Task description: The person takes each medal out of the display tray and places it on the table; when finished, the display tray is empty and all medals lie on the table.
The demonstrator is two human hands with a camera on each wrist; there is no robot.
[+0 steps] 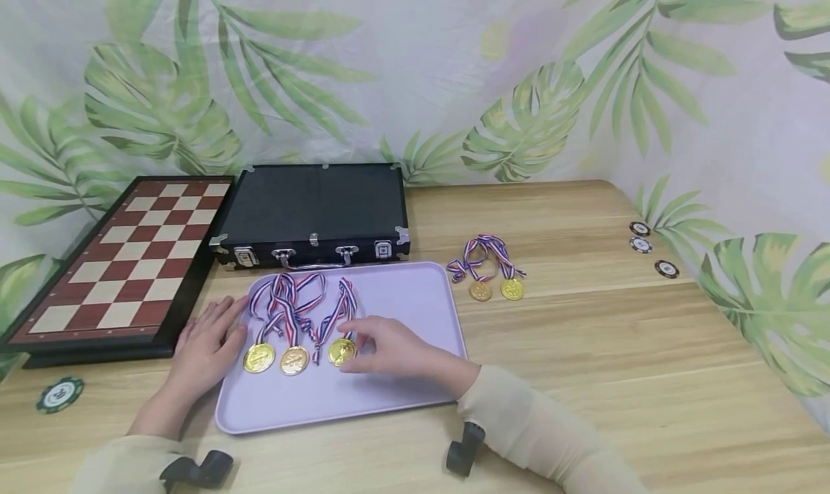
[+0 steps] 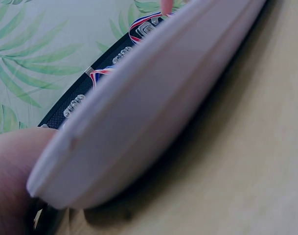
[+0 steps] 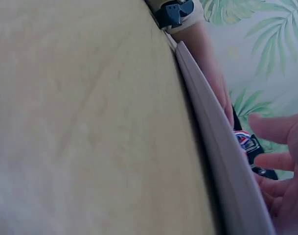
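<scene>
My right hand (image 1: 395, 350) pinches the rightmost gold medal (image 1: 341, 351) on the lilac tray (image 1: 415, 299); my left hand (image 1: 207, 343) rests flat, released, at the tray's left edge. I judge the medal light, stiff and slick with a limp ribbon (image 1: 340, 310), best held by the disc's rim.

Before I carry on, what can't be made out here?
- Head view: whether the right hand pinches the third medal or only touches it; the fingers cover its edge.
- Left wrist view: the medals, hidden behind the tray rim.
- Head view: the medal faces, too small to read.
</scene>
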